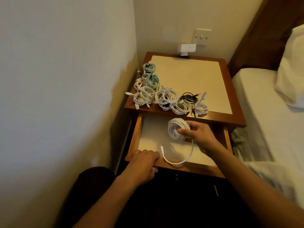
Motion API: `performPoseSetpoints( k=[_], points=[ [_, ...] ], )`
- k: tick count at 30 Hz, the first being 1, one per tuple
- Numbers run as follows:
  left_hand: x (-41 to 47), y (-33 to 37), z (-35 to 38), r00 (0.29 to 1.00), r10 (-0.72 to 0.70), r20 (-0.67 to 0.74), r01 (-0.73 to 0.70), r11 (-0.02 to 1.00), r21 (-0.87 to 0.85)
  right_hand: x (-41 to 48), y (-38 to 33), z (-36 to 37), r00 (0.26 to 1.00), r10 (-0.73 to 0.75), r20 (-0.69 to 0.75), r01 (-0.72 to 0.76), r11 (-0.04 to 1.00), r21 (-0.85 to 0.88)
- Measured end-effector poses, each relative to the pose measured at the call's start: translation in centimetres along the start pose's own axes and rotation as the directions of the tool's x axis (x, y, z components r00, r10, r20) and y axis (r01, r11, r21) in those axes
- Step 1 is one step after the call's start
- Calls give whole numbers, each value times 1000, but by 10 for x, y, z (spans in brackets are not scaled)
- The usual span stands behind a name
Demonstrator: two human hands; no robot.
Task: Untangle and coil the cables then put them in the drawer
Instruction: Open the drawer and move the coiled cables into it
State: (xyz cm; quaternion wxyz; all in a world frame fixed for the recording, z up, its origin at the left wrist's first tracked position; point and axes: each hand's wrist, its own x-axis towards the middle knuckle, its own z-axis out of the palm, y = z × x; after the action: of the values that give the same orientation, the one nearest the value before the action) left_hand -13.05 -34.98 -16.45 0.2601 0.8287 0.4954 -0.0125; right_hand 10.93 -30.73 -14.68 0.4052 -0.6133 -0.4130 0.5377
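Note:
The nightstand's drawer (148, 139) is pulled open, its white bottom bare. My left hand (144, 162) grips the drawer's front edge at the left. My right hand (197, 135) holds a coiled white cable (176, 129) inside the drawer; its loose tail (184, 159) curves over the front edge and ends in a plug. On the nightstand top (197, 79) lie several coiled cables: two teal ones (152, 79) at the back left, white ones (165, 97) along the front, and a black one (189, 97).
A wall hems in the left side. A bed (266, 120) with a white pillow (294, 68) stands to the right. A wall socket (202, 36) with a white adapter (187, 49) sits behind the nightstand.

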Motion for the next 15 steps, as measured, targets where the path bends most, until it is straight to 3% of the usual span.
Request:
performPoseSetpoints(
  k=[5, 11, 13, 15],
  points=[
    [-40, 9, 15, 998, -1, 71, -3, 998, 63, -27, -15, -13, 997, -70, 17, 68, 995, 73],
    [-95, 26, 41, 935, 30, 353, -129, 957, 261, -65, -28, -8, 990, -128, 53, 123, 988, 94],
    [-96, 29, 50, 958, 70, 276, -146, 953, 265, -76, -33, -6, 986, -152, 73, 143, 983, 114],
    [-88, 22, 53, 988, 143, 61, -154, 951, 269, -83, -41, -4, 983, -158, 95, 145, 981, 128]
  ],
)
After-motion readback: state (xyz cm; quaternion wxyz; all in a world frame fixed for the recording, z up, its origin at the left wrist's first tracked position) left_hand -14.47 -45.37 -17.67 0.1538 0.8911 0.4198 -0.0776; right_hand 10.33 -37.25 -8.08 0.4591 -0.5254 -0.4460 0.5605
